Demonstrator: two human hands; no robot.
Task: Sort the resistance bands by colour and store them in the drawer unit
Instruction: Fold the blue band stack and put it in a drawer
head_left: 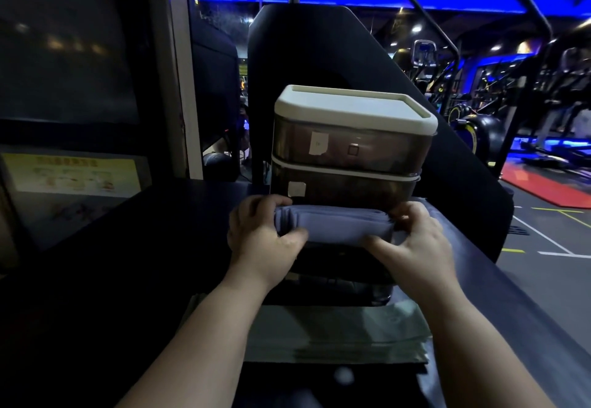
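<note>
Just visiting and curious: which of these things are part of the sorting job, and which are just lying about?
Part of the job:
folded blue-grey bands, held by left hand and right hand
drawer unit
green bands

Lying about:
yellow poster
gym machines

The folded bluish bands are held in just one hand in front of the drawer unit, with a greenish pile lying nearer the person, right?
Not quite: the head view shows both hands on the folded bluish bands, left hand and right hand at either end. The drawer unit behind and greenish pile in front are right.
</note>
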